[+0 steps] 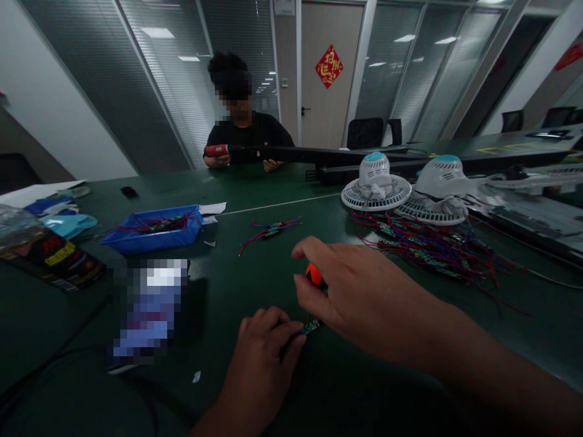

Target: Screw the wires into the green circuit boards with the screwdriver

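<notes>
My left hand (268,349) pinches a small green circuit board (311,327) close to the table top, its fingers covering the board's near end. Over that board reaches my right hand (350,285), its fingers closed around what looks like a screwdriver (314,274) with an orange and black handle. Most of the tool is hidden by the fingers, and I cannot tell whether its tip touches the board. Farther off, another wired circuit board (274,230) with red and blue leads lies by itself on the green table (237,276).
Left stand a blue tray (152,240) of wired boards, a phone (152,309) with a lit screen, and a bottle (45,255). Right, white fan-like housings (376,182) sit by a heap of wired boards (437,252). Across the table, a person (246,130) holds a red tool (217,150).
</notes>
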A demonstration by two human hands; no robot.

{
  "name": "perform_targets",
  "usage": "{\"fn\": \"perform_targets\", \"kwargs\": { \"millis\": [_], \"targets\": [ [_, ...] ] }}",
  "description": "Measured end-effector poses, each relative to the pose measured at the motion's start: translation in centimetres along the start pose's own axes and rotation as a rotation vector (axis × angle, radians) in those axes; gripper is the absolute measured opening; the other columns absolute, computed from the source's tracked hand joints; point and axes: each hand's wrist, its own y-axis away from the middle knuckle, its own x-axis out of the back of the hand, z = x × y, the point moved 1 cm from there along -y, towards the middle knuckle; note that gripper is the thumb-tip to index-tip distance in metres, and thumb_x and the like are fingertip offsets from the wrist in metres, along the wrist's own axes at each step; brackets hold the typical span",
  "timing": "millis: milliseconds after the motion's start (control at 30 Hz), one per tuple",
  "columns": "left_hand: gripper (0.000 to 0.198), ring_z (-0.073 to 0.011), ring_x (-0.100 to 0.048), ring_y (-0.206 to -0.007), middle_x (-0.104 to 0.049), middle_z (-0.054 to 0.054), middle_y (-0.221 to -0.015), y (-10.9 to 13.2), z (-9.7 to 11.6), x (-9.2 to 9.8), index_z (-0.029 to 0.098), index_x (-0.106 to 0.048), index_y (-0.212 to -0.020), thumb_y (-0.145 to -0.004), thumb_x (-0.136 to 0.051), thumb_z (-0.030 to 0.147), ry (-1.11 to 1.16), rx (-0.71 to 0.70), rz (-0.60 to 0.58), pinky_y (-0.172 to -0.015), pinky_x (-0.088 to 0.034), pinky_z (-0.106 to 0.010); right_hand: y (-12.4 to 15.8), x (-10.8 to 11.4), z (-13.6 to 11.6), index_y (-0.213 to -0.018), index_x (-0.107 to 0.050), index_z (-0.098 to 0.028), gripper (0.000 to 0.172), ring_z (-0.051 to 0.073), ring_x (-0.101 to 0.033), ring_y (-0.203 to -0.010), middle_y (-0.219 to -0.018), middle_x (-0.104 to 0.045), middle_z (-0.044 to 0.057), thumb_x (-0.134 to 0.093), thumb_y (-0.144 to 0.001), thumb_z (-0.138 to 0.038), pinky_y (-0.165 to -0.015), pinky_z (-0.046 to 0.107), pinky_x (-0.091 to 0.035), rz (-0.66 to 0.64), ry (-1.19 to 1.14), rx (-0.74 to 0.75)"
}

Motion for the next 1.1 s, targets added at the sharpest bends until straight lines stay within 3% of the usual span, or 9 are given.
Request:
{"fn": "perform_targets", "kwargs": {
  "millis": [233,433,567,700,833,1100],
  "targets": [
    [0.019,-0.0262,-0.057,-0.088,-0.064,-0.005,-0.096,0.15,0.0,0.15,0.025,-0.071,-0.096,-0.085,-0.059,0.015,0.006,-0.007,0.0,-0.075,-0.042,-0.045,-0.13,0.33,-0.2,-0.091,-0.055,-0.02,0.013,0.015,-0.05,-0.062,-0.072,-0.059,0.0,-0.044,-0.089,-0.028,-0.055,0.029,-0.025,-0.028,-0.014,0.006],
    [0.019,-0.0263,-0.056,-0.088,-0.065,-0.005,-0.095,0.15,-0.09,-0.07,0.025,-0.07,-0.097,-0.085,-0.059,0.016,-0.006,-0.017,0.036,-0.075,-0.042,-0.045,-0.01,0.63,-0.1,-0.079,-0.057,-0.024,0.049,0.013,-0.049,-0.058,-0.065,-0.058,-0.002,-0.028,-0.091,-0.062,-0.052,0.028,-0.021,-0.02,-0.011,-0.017],
    [0.019,-0.025,-0.056,-0.087,-0.064,-0.004,-0.094,-0.03,0.18,0.14,0.026,-0.07,-0.099,-0.086,-0.06,0.017,-0.015,0.012,-0.003,-0.074,-0.042,-0.043,-0.29,0.47,0.0,-0.078,-0.059,-0.024,0.038,0.012,-0.046,-0.051,-0.059,-0.057,-0.003,-0.033,-0.095,-0.047,-0.051,0.028,-0.02,-0.033,0.025,-0.04],
    [0.019,-0.0243,-0.056,-0.086,-0.064,-0.003,-0.091,-0.02,0.4,0.41,0.026,-0.07,-0.098,-0.086,-0.06,0.016,-0.007,0.031,-0.014,-0.074,-0.042,-0.042,-0.52,0.32,0.02,-0.087,-0.06,-0.023,0.023,0.015,-0.052,-0.058,-0.065,-0.061,-0.001,-0.04,-0.092,-0.034,-0.053,0.029,-0.023,-0.032,0.049,-0.053],
    [0.019,-0.0238,-0.056,-0.086,-0.064,-0.003,-0.091,0.08,0.38,0.37,0.026,-0.07,-0.098,-0.085,-0.06,0.016,0.006,0.032,-0.003,-0.075,-0.041,-0.041,-0.41,0.33,-0.05,-0.096,-0.058,-0.02,0.02,0.017,-0.057,-0.066,-0.077,-0.065,0.003,-0.041,-0.092,-0.03,-0.054,0.03,-0.024,-0.048,0.082,-0.023],
    [0.02,-0.0233,-0.056,-0.087,-0.064,-0.003,-0.092,0.02,0.49,0.4,0.027,-0.071,-0.097,-0.085,-0.06,0.015,0.025,0.032,0.008,-0.075,-0.041,-0.041,-0.43,1.0,-0.38,-0.088,-0.055,-0.017,0.016,0.02,-0.058,-0.072,-0.084,-0.065,0.007,-0.04,-0.089,-0.021,-0.055,0.032,-0.025,-0.139,0.091,0.005]
  ]
}}
